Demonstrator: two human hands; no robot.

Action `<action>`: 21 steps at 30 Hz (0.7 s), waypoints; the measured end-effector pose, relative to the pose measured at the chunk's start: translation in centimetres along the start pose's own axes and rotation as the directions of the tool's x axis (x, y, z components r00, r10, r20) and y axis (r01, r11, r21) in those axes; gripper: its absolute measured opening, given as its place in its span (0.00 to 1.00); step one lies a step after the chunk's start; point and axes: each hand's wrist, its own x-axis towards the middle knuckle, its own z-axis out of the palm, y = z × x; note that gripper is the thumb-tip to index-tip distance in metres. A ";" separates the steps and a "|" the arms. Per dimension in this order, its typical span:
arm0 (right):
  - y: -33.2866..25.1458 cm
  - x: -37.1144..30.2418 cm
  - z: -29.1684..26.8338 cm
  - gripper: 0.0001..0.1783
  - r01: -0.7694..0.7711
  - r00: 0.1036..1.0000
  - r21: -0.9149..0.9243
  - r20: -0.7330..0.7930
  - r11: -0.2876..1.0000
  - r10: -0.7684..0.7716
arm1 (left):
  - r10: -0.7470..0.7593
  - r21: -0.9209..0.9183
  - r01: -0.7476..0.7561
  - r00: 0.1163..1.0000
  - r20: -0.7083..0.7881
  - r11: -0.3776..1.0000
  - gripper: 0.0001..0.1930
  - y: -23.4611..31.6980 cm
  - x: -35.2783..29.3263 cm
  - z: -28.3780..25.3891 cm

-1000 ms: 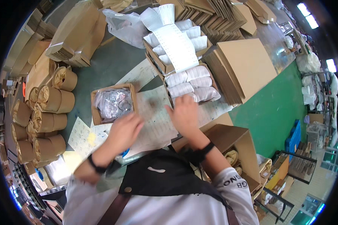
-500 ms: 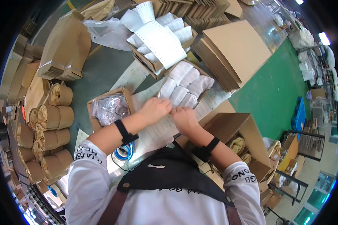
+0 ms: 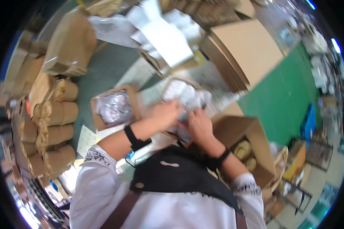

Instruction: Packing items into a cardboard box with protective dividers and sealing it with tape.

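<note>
Both hands are over the near part of a small open carton filled with white-wrapped packets. My left hand is smeared by motion at the carton's left side, so its grip does not show. On the right, my right hand has its fingers bent and drawn together against the packets. Whatever lies between those fingers is hidden. Greyish wrapping shows between and below the two hands. To the left stands another small carton holding shiny items in clear plastic.
Beyond the packets is a third carton of white bundles with white sheets on top. Flat cardboard is stacked at the far right. A large open box holds round paper-wrapped pieces; more paper-wrapped rolls are piled left.
The carton of packets has come nearer to me, its front now under my hands. My hands have moved apart slightly, and the right one sits a little further right. The view has shifted and blurred.
</note>
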 end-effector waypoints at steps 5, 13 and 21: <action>-0.8 -1.3 0.2 0.29 -0.061 0.997 -0.017 -0.043 0.998 0.060 | 0.053 -0.083 -0.057 0.998 -0.045 0.995 0.31 -0.6 0.6 2.8; -1.7 -2.1 -0.8 0.25 -0.042 0.998 0.184 -0.035 0.982 0.049 | 0.259 -0.147 -0.335 0.888 -0.380 0.931 0.29 -0.5 -2.8 2.8; -3.3 -4.4 0.3 0.29 -0.032 0.992 0.472 -0.095 0.881 0.086 | 0.240 -0.379 -0.311 0.945 -0.223 0.871 0.30 -0.3 -5.1 2.5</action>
